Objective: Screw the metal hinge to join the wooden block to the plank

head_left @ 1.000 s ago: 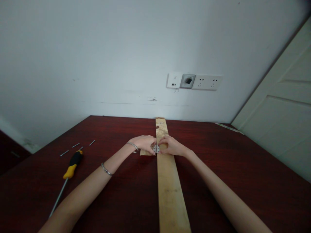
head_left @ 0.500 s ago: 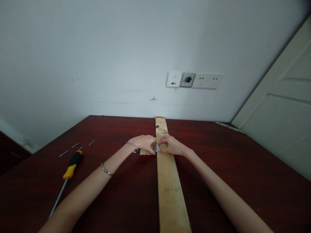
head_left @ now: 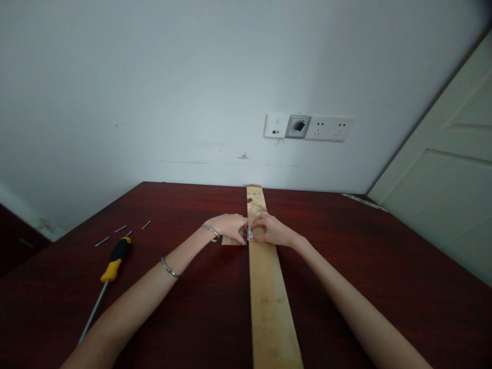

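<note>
A long pale wooden plank (head_left: 271,302) lies lengthwise on the dark red table. Against its left edge sits a short wooden piece (head_left: 231,241), mostly covered by my left hand (head_left: 229,225), whose thumb and fingers curve round it near the joint. A small silver metal bracket (head_left: 249,234) with holes rests on the plank's left edge where the two pieces meet. My right hand (head_left: 271,229) lies over the plank, thumb and forefinger closed in a ring with their tips at the bracket. Whether a screw is also in those fingers, I cannot tell.
A yellow and black screwdriver (head_left: 116,260) lies on the left of the table (head_left: 184,307), with several screws (head_left: 102,241) beyond its handle. Behind stands a white wall with sockets (head_left: 328,128). A pale door (head_left: 453,169) is at the right.
Both hands, the bracket and the wooden pieces keep the same arrangement. Only the camera view has shifted very slightly.
</note>
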`<state>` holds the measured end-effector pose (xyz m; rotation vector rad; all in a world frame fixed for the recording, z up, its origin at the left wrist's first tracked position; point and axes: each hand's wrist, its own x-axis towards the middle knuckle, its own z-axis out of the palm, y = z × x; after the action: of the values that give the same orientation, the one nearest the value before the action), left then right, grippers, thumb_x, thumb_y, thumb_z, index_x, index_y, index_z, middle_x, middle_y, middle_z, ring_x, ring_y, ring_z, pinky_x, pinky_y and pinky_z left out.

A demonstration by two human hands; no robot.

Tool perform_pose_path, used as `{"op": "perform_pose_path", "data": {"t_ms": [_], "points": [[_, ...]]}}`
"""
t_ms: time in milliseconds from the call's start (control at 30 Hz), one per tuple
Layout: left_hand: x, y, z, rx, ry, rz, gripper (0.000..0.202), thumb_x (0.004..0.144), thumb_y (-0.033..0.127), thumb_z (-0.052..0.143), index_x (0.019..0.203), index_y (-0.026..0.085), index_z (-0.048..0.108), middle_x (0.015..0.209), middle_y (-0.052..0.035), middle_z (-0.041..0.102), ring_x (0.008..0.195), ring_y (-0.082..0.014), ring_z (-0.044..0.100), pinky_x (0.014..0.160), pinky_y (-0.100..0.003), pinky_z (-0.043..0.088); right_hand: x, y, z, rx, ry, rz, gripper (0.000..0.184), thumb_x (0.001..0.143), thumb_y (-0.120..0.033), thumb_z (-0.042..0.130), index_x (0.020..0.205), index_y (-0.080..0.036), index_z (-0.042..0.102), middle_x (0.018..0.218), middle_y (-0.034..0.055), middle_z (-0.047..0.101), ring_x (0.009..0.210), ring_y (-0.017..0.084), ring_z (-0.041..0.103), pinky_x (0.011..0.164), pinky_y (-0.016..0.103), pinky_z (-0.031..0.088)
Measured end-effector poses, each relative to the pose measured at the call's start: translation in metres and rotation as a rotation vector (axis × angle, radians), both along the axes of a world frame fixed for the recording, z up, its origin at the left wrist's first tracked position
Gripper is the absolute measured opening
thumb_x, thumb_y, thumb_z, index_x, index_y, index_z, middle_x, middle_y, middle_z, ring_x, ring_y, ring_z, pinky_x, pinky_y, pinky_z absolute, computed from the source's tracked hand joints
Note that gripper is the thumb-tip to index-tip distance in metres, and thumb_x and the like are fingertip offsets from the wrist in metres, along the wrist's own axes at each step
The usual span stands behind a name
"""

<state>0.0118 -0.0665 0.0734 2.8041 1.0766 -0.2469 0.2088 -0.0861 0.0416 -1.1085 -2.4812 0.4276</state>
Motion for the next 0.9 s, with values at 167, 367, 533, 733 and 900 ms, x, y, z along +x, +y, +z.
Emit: {"op": "perform_pose_path", "data": {"t_ms": [167,367,533,733,900], "points": [[-0.0045,0.002,0.0033,-0.032,0.044,0.061,0.058,0.064,0.059,0.065,0.103,0.017,0.052,0.106,-0.0098,0.055,0.089,-0.0261,0.058,0.067,-0.03,0.045,-0.0002,-0.0003,0.0009,-0.017,0.017,0.008,0.028,0.069,-0.037,0.072,0.09,-0.017,0.071,0.097,0.0072,0.063,0.093,0.022,0.056,0.088,0.033,0.043],[-0.0066,0.0045,0.0014,-0.078,0.082,0.078,0.066,0.059,0.056,0.07,0.106,0.015,0.048,0.112,-0.0127,0.05,0.104,-0.0289,0.05,0.078,-0.031,0.044,-0.0002,-0.0003,0.0011,-0.013,-0.002,0.004,0.029,0.069,-0.037,0.072,0.09,-0.017,0.071,0.096,0.0075,0.062,0.093,0.021,0.056,0.087,0.033,0.043],[-0.0059,0.0061,-0.0032,-0.098,0.096,0.069,0.064,0.059,0.054,0.07,0.105,0.015,0.049,0.113,-0.0131,0.051,0.107,-0.0296,0.048,0.082,-0.032,0.043,0.0011,0.001,-0.0016,-0.009,-0.003,0.005,0.029,0.069,-0.039,0.072,0.089,-0.018,0.07,0.097,0.0067,0.061,0.094,0.021,0.056,0.087,0.033,0.043],[-0.0067,0.0071,-0.0037,-0.115,0.09,0.058,0.063,0.059,0.055,0.068,0.104,0.015,0.05,0.112,-0.0129,0.051,0.104,-0.0293,0.049,0.082,-0.032,0.043,0.0015,0.0024,-0.0028,-0.001,0.005,0.014,0.029,0.069,-0.038,0.072,0.09,-0.018,0.07,0.097,0.0067,0.062,0.094,0.022,0.056,0.088,0.034,0.042],[-0.0069,0.0075,-0.0038,-0.121,0.092,0.061,0.063,0.059,0.055,0.068,0.105,0.016,0.049,0.112,-0.0117,0.051,0.104,-0.0282,0.048,0.082,-0.032,0.043,0.0015,0.0016,-0.0014,-0.002,0.018,0.025,0.029,0.069,-0.039,0.072,0.089,-0.018,0.07,0.096,0.0063,0.062,0.094,0.021,0.056,0.087,0.033,0.043]]}}
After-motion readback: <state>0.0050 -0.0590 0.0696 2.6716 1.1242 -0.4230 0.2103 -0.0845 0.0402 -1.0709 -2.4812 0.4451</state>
